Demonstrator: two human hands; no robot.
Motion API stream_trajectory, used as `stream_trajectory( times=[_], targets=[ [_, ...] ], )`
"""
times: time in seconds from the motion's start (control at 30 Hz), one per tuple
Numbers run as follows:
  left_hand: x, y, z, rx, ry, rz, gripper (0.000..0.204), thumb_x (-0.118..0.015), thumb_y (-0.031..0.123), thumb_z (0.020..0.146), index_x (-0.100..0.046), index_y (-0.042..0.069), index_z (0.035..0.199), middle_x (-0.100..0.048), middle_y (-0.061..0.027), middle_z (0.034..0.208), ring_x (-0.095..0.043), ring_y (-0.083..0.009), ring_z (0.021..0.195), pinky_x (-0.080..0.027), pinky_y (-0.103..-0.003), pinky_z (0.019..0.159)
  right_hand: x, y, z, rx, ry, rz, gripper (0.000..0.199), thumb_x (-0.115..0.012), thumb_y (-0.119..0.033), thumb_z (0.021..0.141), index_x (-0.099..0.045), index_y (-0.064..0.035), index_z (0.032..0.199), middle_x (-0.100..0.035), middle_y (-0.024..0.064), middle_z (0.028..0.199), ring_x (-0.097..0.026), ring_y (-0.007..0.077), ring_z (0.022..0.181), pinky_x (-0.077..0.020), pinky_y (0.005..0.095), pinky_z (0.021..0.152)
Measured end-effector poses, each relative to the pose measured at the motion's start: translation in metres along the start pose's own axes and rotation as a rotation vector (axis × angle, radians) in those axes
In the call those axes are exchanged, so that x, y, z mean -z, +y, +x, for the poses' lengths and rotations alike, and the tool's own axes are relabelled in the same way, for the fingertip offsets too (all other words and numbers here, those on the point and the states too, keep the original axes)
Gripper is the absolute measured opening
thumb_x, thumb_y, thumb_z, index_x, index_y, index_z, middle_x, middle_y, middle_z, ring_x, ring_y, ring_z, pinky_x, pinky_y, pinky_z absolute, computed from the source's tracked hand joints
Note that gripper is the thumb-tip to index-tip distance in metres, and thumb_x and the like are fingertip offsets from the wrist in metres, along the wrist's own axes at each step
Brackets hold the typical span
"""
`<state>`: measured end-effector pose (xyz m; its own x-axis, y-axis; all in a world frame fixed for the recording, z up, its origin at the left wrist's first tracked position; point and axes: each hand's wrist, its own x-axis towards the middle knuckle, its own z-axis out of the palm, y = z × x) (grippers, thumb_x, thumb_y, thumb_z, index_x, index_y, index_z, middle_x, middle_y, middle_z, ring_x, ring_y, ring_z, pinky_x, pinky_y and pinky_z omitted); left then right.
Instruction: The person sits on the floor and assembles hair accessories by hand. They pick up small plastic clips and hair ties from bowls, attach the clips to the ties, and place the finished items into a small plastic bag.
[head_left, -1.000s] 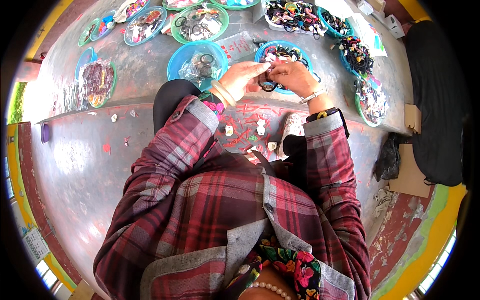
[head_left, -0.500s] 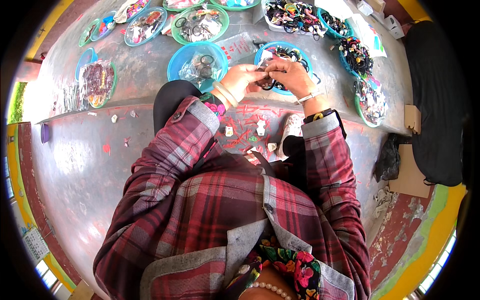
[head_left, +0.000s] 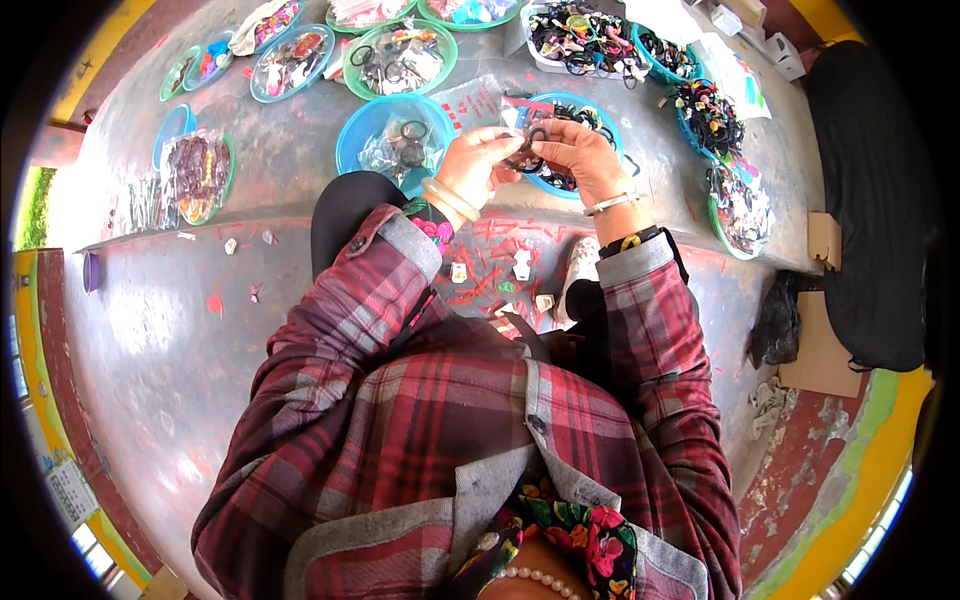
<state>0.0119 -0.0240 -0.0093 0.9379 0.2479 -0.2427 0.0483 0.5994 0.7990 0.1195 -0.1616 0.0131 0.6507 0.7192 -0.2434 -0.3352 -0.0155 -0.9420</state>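
Observation:
My left hand (head_left: 478,165) pinches a small clear plastic bag (head_left: 516,110) with a red strip near its top. Against the bag, my right hand (head_left: 585,165) grips a black hair tie (head_left: 537,141) between thumb and fingers; how far it sits inside the bag I cannot tell. Beneath my hands stands a blue basin (head_left: 549,187) of black and coloured hair ties, partly covered by my right hand. Left of it, another blue basin (head_left: 345,140) holds clear bags with dark hair ties in them.
A green basin (head_left: 452,60) of bagged pieces lies farther back. At the far right are a white tub (head_left: 545,62) heaped with hair ties and more basins. Bagged brown items (head_left: 197,165) lie at left. Red scraps (head_left: 490,235) litter the floor by my shoe (head_left: 580,268).
My right hand has turned slightly, and the black hair tie now shows more plainly. The clear bag's red-striped top has come into view above my fingers.

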Motion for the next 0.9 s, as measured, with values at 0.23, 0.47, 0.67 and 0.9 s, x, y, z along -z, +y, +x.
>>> stream_trajectory(
  times=[0.23,0.47,0.67,0.9],
  targets=[
    [-0.013,0.008,-0.009,-0.034,-0.009,0.085,0.021,-0.054,0.015,0.087,-0.057,-0.002,0.1,-0.063,-0.0093,0.083,-0.061,-0.0129,0.069,-0.049,-0.02,0.054,-0.006,0.0,-0.003,0.003,0.009,0.075,0.013,-0.064,-0.011,0.078,-0.066,-0.0016,0.087,-0.064,0.0019,0.073,-0.055,0.0076,0.062,-0.0417,0.0194,0.057],
    [-0.015,0.009,-0.011,-0.033,-0.024,0.008,0.024,-0.052,0.02,0.088,-0.057,-0.001,0.099,-0.062,-0.0085,0.088,-0.06,-0.0114,0.069,-0.049,-0.021,0.055,-0.009,-0.008,-0.009,-0.014,0.022,0.199,0.012,-0.063,-0.011,0.077,-0.067,-0.0011,0.083,-0.065,0.0054,0.076,-0.059,0.0126,0.067,-0.0455,0.0241,0.063],
    [-0.004,0.008,-0.005,0.032,-0.017,0.146,0.026,-0.051,0.02,0.089,-0.058,-0.002,0.101,-0.062,-0.0078,0.093,-0.059,-0.0101,0.074,-0.049,-0.02,0.063,-0.005,0.0,-0.005,0.109,0.1,0.09,0.014,-0.064,-0.009,0.075,-0.067,0.0008,0.086,-0.066,0.0085,0.081,-0.061,0.0136,0.073,-0.0464,0.0244,0.068],
    [-0.006,0.009,-0.005,0.028,-0.05,0.01,0.024,-0.053,0.021,0.089,-0.06,0.0,0.098,-0.063,-0.0048,0.087,-0.06,-0.0088,0.069,-0.045,-0.016,0.052,-0.007,-0.007,-0.009,0.07,0.096,0.092,0.016,-0.066,-0.008,0.073,-0.067,0.0006,0.087,-0.066,0.0067,0.079,-0.06,0.0115,0.067,-0.045,0.0225,0.062]
  ],
)
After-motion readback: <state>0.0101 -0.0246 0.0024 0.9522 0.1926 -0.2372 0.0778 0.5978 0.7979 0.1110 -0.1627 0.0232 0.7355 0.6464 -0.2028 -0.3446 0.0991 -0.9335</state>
